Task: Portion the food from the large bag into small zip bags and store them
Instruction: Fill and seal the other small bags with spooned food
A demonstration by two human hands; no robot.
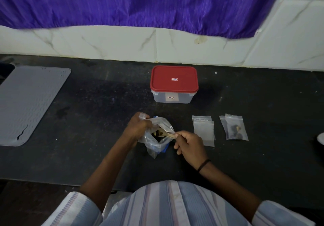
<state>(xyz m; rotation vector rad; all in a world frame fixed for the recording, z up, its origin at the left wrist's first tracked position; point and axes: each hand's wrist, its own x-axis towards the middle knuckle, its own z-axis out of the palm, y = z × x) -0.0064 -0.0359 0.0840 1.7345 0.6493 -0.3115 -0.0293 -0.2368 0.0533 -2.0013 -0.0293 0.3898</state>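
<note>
The large clear bag (154, 144) with dark food inside sits on the black counter (98, 113) in front of me. My left hand (137, 126) grips its upper rim and holds the mouth open. My right hand (190, 145) holds a small spoon (166, 134) by the handle, its bowl inside the bag among the food. To the right lie two empty small zip bags (204, 131), overlapping. Further right lies a small zip bag (234, 127) holding a few dark and yellow pieces.
A clear container with a shut red lid (174, 80) stands behind the bags near the tiled wall. A grey ribbed mat (28, 103) lies at the left. A white object (321, 138) peeks in at the right edge. A purple cloth hangs above the wall.
</note>
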